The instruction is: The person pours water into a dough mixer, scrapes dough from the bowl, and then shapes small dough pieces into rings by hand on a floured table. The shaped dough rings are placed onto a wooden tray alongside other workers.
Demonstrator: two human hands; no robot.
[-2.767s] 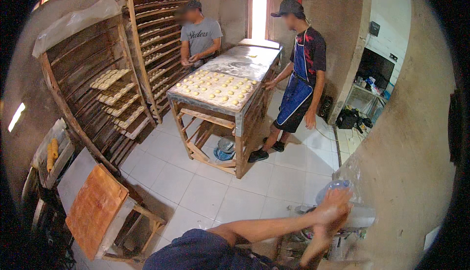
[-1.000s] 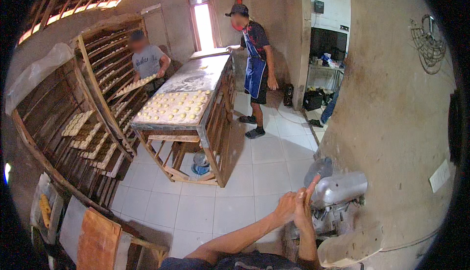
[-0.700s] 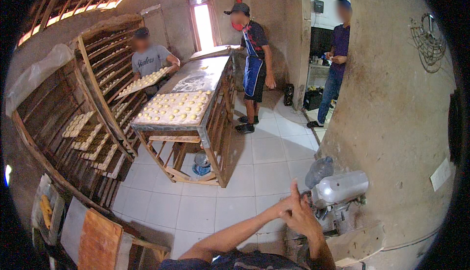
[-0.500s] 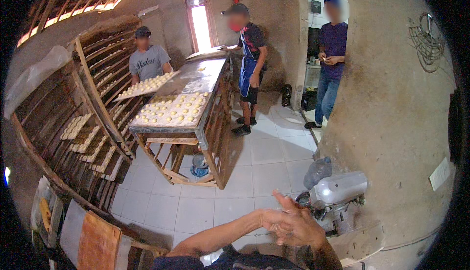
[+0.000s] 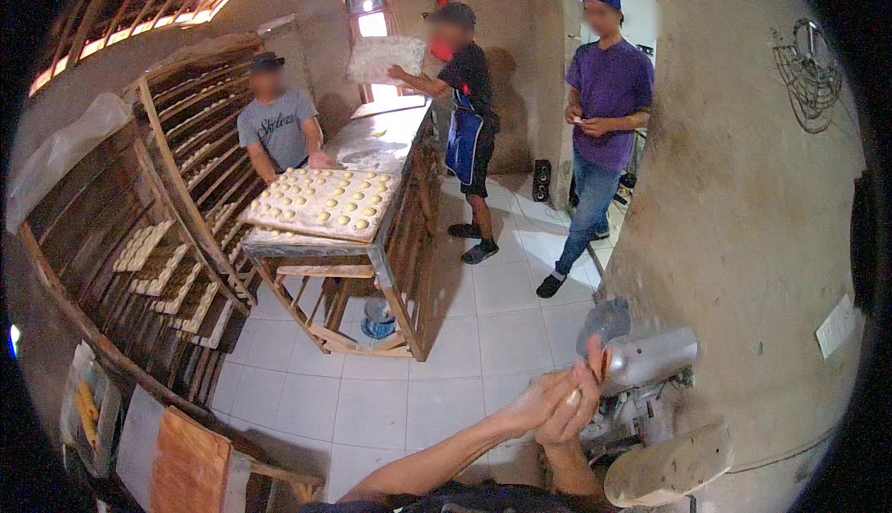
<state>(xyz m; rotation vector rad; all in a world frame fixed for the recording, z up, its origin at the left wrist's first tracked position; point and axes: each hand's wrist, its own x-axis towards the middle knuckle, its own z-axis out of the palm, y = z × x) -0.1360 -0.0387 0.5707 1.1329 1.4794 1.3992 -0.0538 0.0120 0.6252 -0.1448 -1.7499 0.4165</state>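
Head view: the co-worker in grey has just brought a dough tray over the near table end, and the person in purple has stepped closer; neither seems to affect the wearer's handwork. Left hand and right hand press together; I can't tell whether they grip anything. The silver machine lies just right of them, contact unclear.

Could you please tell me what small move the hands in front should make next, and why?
I'd probably part them: the left hand and right hand are against each other, no tool shows in them, and neither looks free to work alone.
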